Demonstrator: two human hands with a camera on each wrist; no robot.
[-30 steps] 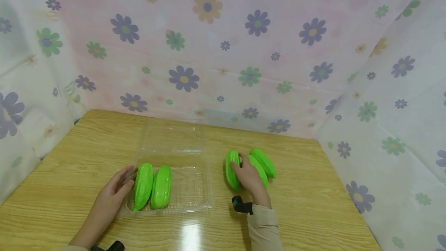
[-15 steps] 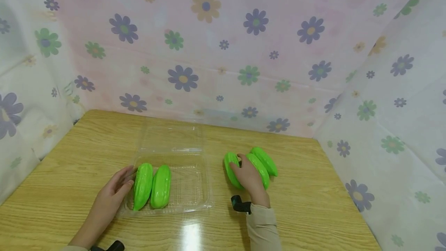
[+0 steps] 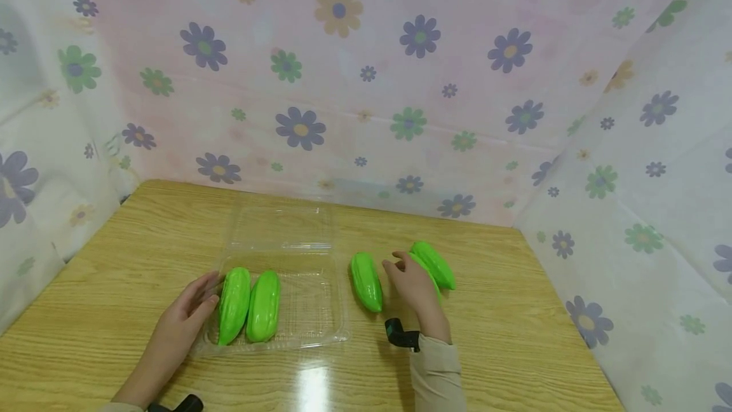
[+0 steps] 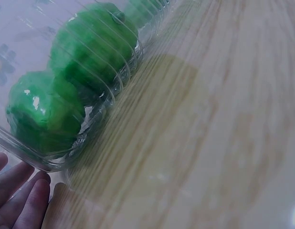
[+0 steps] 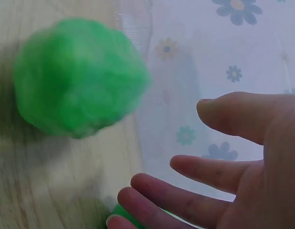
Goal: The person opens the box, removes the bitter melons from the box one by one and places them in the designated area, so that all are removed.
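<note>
Two bright green, ridged, gourd-like toy vegetables [image 3: 234, 304] lie side by side in the left part of a clear plastic clamshell box [image 3: 311, 304]. My left hand [image 3: 185, 311] rests at the box's left side; in the left wrist view its fingers [image 4: 35, 200] are right at the box's corner. A third green gourd [image 3: 366, 282] lies loose on the table to the right of the box. Beside it, my right hand [image 3: 414, 285] holds nothing, its fingers and thumb apart in the right wrist view. Two more gourds [image 3: 437, 266] lie behind that hand, one partly hidden.
The box's lid [image 3: 283, 226] is folded back flat on the wooden table [image 3: 486, 336]. Flower-patterned sheets [image 3: 366, 81] stand along the table's back and sides. Black wrist mounts [image 3: 400, 334] sit on the arms.
The loose gourd has shifted left toward the box and turned slightly. My right hand has let go of it and now sits to its right. The left hand has stayed put.
</note>
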